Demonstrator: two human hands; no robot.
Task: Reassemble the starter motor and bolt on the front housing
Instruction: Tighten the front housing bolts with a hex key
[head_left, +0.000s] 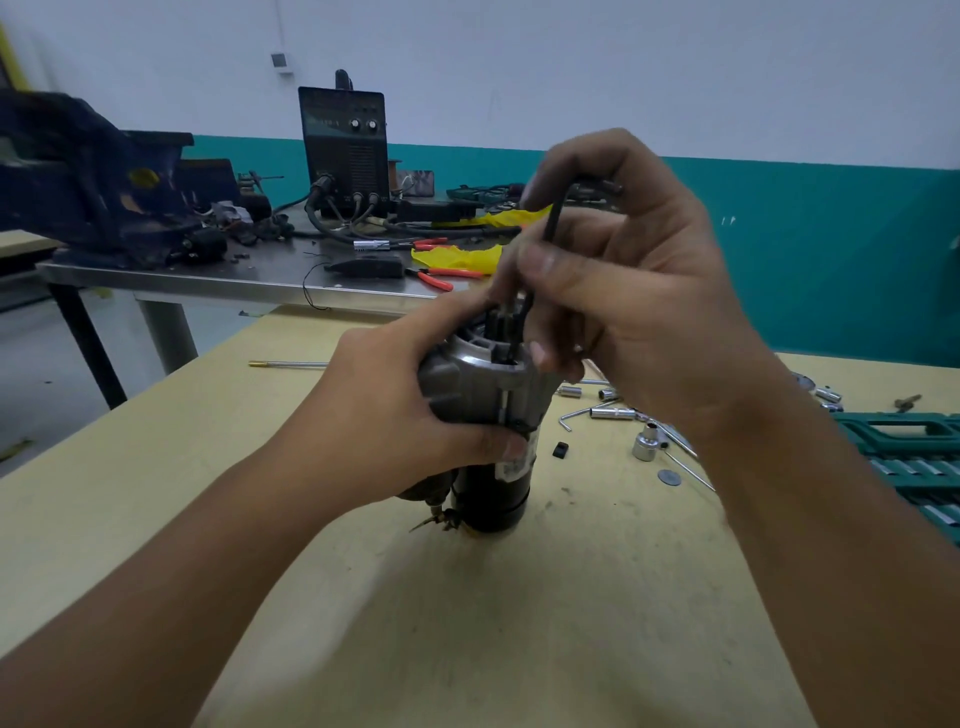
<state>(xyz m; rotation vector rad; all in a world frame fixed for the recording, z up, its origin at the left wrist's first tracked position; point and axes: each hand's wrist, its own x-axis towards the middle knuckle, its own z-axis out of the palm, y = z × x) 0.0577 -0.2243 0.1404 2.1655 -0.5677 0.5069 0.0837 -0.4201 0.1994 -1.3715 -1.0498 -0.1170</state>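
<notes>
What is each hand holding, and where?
Left hand grips the starter motor around its grey housing; right hand holds a black hex key near its bend.

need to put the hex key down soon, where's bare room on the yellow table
Bare room: near table in front of the starter motor, and the stretch left of it. Crowded: right side, with loose sockets and the green tool case.

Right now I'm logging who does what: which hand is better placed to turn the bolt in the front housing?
Right. The right hand already grips the black hex key above the front housing; the left hand steadies the starter motor.
</notes>
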